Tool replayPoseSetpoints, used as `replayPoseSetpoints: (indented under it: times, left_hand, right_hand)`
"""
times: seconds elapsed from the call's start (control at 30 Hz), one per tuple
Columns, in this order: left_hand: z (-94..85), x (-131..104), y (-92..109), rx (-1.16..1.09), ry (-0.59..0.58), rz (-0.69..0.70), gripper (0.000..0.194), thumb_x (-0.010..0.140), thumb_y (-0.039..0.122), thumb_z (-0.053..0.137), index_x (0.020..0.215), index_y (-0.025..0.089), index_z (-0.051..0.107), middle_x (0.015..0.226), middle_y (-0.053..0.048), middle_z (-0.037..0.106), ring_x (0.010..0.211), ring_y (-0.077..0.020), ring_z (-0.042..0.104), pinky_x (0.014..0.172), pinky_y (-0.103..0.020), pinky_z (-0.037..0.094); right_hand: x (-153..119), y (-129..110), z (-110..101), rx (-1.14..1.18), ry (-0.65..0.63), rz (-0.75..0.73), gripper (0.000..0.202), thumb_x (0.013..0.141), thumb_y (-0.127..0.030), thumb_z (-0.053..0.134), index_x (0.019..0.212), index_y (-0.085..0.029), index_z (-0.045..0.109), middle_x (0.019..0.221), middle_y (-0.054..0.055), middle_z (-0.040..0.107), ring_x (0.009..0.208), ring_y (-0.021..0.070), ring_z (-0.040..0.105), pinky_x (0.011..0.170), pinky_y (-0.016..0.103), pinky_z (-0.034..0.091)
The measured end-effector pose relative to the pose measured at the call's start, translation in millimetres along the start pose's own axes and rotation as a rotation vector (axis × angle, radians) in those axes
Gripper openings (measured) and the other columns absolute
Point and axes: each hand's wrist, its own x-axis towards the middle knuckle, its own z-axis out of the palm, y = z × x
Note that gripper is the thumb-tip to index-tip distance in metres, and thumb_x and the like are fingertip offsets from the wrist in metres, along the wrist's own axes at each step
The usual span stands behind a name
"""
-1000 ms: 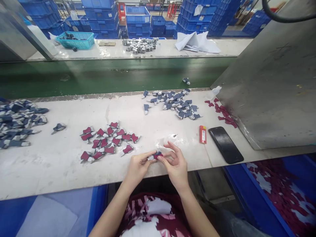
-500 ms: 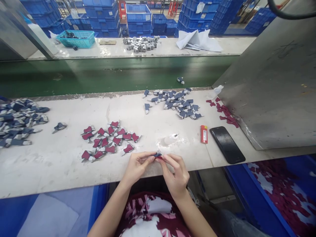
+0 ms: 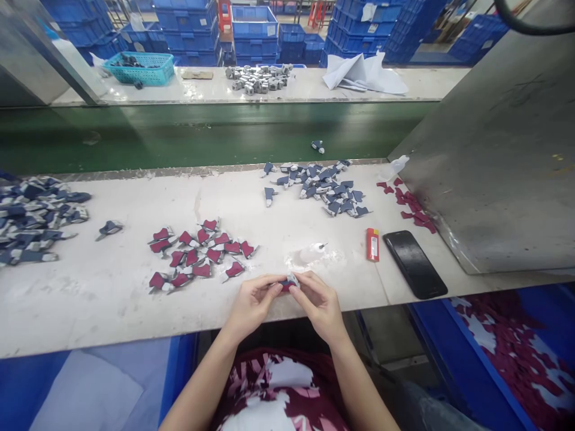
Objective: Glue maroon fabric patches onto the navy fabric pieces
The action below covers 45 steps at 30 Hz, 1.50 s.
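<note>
Near the table's front edge, my left hand [image 3: 252, 302] and my right hand [image 3: 320, 304] pinch one small piece [image 3: 288, 284] between them, dark blue and light grey with a dark red face. The fingertips cover both its ends. Just beyond it lies a translucent dropper bottle [image 3: 311, 253] on its side. To the left on the table is a group of red-faced pieces [image 3: 202, 270]. Farther back sits a pile of blue-grey pieces [image 3: 326, 187]. At the right, several loose dark red patches [image 3: 412, 206] lie by the metal panel.
A red lighter [image 3: 372, 245] and a black phone [image 3: 415, 264] lie at the right. A large blue-grey pile [image 3: 36, 218] is at the far left. Behind the table runs a green belt [image 3: 202, 134]; a metal panel [image 3: 507, 161] rises at the right.
My right hand's fingers have shifted their hold, and more of the piece's grey end and red face shows. The lone piece on the green belt has moved left.
</note>
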Motion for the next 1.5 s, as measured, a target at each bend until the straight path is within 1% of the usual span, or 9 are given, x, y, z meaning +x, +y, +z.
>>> replayPoseSetpoints:
  times: [0.13, 0.4, 0.53, 0.8, 1.0, 1.17, 1.33, 1.43, 1.5]
  left_hand:
    - [2.3, -0.7, -1.2, -0.007, -0.019, -0.016, 0.021, 0.084, 0.03, 0.076, 0.101, 0.017, 0.08, 0.105, -0.009, 0.081, 0.098, -0.0261, 0.078, 0.089, -0.035, 0.065]
    - [6.9, 0.6, -4.0, -0.052, 0.07, -0.12, 0.032, 0.073, 0.034, 0.084, 0.098, 0.014, 0.081, 0.103, -0.011, 0.081, 0.098, -0.0292, 0.077, 0.091, -0.038, 0.064]
    - [11.2, -0.9, -2.0, -0.042, 0.079, -0.131, 0.033, 0.073, 0.036, 0.084, 0.098, 0.014, 0.081, 0.105, -0.011, 0.08, 0.099, -0.0299, 0.077, 0.092, -0.039, 0.064]
    - [19.1, -4.4, -1.7, 0.034, 0.074, -0.021, 0.022, 0.079, 0.029, 0.078, 0.096, 0.015, 0.081, 0.104, -0.011, 0.081, 0.098, -0.0278, 0.077, 0.086, -0.035, 0.066]
    - [18.2, -7.4, 1.8, 0.099, 0.091, 0.015, 0.023, 0.084, 0.026, 0.073, 0.103, 0.014, 0.079, 0.107, -0.011, 0.08, 0.099, -0.0256, 0.077, 0.086, -0.032, 0.065]
    - [21.8, -10.1, 2.2, 0.283, 0.075, 0.137, 0.021, 0.09, 0.021, 0.064, 0.106, 0.016, 0.075, 0.105, -0.008, 0.08, 0.095, -0.0212, 0.077, 0.084, -0.029, 0.065]
    - [16.1, -7.8, -0.2, 0.414, -0.023, 0.286, 0.024, 0.092, 0.018, 0.06, 0.111, 0.019, 0.074, 0.11, -0.009, 0.079, 0.099, -0.0217, 0.076, 0.085, -0.029, 0.064]
    - [9.8, -6.3, 1.9, 0.432, 0.003, 0.282, 0.025, 0.091, 0.018, 0.061, 0.111, 0.02, 0.076, 0.107, -0.008, 0.08, 0.092, -0.021, 0.078, 0.083, -0.028, 0.063]
    - [6.5, -6.2, 5.3, 0.416, 0.015, 0.227, 0.025, 0.091, 0.02, 0.062, 0.113, 0.02, 0.076, 0.104, -0.007, 0.081, 0.084, -0.0199, 0.078, 0.078, -0.026, 0.063]
  right_hand:
    - [-1.8, 1.0, 1.5, 0.008, 0.046, 0.015, 0.021, 0.092, -0.032, 0.068, 0.11, -0.026, 0.076, 0.088, 0.004, 0.063, 0.084, 0.017, 0.062, 0.075, 0.03, 0.055]
    - [-2.3, 0.9, 6.2, -0.087, 0.112, -0.053, 0.025, 0.094, -0.032, 0.063, 0.115, -0.024, 0.075, 0.091, 0.005, 0.065, 0.087, 0.0177, 0.066, 0.08, 0.032, 0.058]
    - [-2.9, 0.9, 5.2, -0.069, 0.133, -0.07, 0.023, 0.094, -0.029, 0.063, 0.113, -0.025, 0.076, 0.09, 0.004, 0.065, 0.085, 0.0171, 0.066, 0.078, 0.031, 0.058]
    - [-4.5, -1.0, 8.2, -0.073, 0.234, -0.122, 0.02, 0.092, -0.024, 0.064, 0.107, -0.027, 0.077, 0.085, 0.002, 0.064, 0.079, 0.015, 0.064, 0.07, 0.027, 0.056]
    - [-3.0, 0.7, 6.3, -0.11, 0.163, -0.14, 0.023, 0.093, -0.028, 0.064, 0.113, -0.025, 0.075, 0.09, 0.004, 0.066, 0.085, 0.017, 0.067, 0.074, 0.029, 0.058]
    - [-5.4, 2.8, 7.7, -0.134, 0.199, -0.122, 0.018, 0.095, -0.031, 0.061, 0.106, -0.023, 0.073, 0.09, 0.005, 0.065, 0.083, 0.0179, 0.066, 0.071, 0.029, 0.057]
    - [-5.4, 4.7, 8.7, -0.087, 0.249, -0.1, 0.018, 0.096, -0.034, 0.061, 0.103, -0.021, 0.071, 0.087, 0.005, 0.065, 0.081, 0.0175, 0.067, 0.069, 0.028, 0.058]
    - [-4.8, 8.1, 7.2, -0.105, 0.206, -0.095, 0.026, 0.097, -0.036, 0.059, 0.117, -0.021, 0.067, 0.09, 0.005, 0.068, 0.081, 0.0175, 0.069, 0.071, 0.03, 0.06]
    - [-4.9, 10.5, 5.4, -0.145, 0.183, -0.179, 0.038, 0.096, -0.036, 0.061, 0.131, -0.023, 0.059, 0.095, 0.005, 0.068, 0.084, 0.0181, 0.07, 0.073, 0.032, 0.061]
